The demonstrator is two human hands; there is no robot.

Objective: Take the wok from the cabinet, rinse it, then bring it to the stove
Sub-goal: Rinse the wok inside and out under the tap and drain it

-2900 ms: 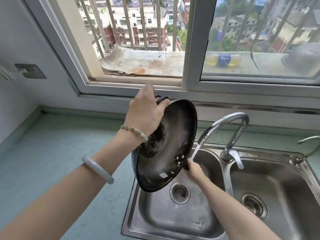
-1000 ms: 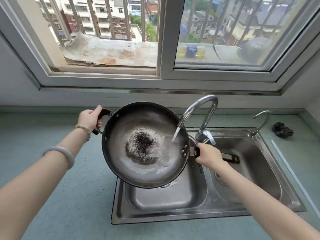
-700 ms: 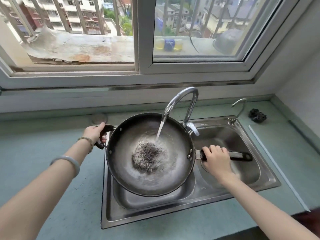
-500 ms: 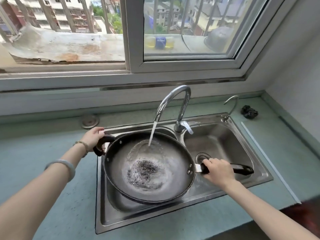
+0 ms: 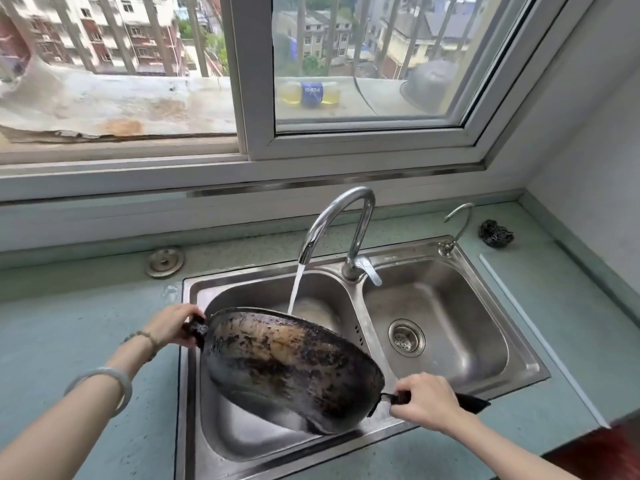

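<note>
Tipping one wok (image 5: 291,368) over sink (image 5: 460,382), two hands.

Daylight pours through a white-framed sliding window (image 5: 242,98) above a pale green countertop (image 5: 86,323) in a kitchen corner. Vertical bars (image 5: 117,32) guard the opening; beyond them stand apartment blocks (image 5: 145,36) and trees. On the weathered outer ledge (image 5: 121,102) lie a bottle of yellow liquid with a blue label (image 5: 311,94) and a grey metal bowl (image 5: 433,84), both seen through the right-hand pane. A white wall (image 5: 588,150) closes the right side. A dark scouring pad (image 5: 495,233) sits near the counter's back corner, a round metal cap (image 5: 165,262) towards its rear left.
</note>
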